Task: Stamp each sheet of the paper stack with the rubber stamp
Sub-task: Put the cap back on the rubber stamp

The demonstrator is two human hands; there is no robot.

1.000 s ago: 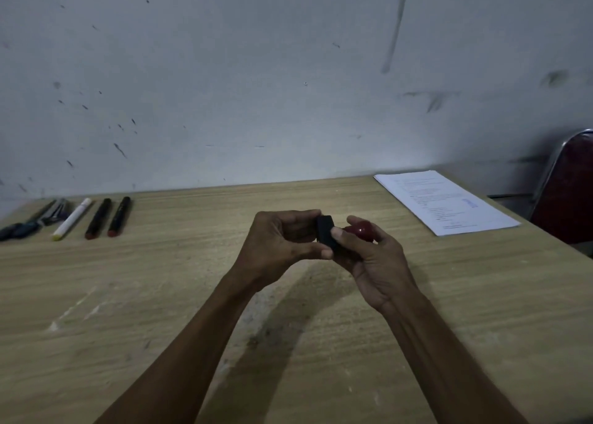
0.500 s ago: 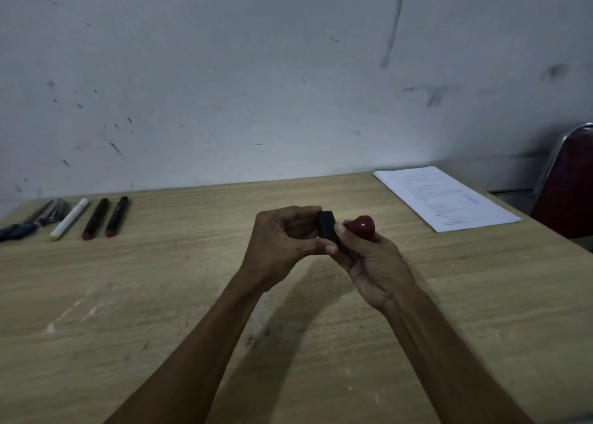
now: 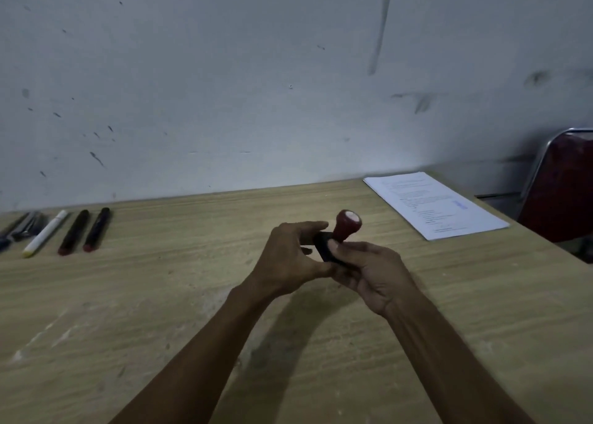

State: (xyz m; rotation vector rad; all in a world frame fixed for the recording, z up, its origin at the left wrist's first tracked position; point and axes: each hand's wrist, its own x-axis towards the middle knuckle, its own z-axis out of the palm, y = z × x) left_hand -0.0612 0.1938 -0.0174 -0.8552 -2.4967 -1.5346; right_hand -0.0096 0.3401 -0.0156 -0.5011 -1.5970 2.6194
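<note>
I hold a rubber stamp (image 3: 343,227) above the middle of the wooden table (image 3: 160,295). It has a dark red knob handle and a black base. My right hand (image 3: 369,272) grips the black base from below, thumb on top. My left hand (image 3: 288,256) touches the base from the left, its fingers partly spread around it. The red handle points up and away from me. A stack of white printed paper (image 3: 436,203) lies flat at the far right of the table, well apart from both hands.
At the far left edge lie several markers: a white one (image 3: 45,233), two dark ones with red ends (image 3: 85,230), and darker pens (image 3: 16,231) beside them. A red chair with a metal frame (image 3: 561,186) stands past the table's right corner. A grey wall runs behind.
The stamp has turned in my hands: its red handle now sticks up higher and shows its end. My left fingers have loosened and spread.
</note>
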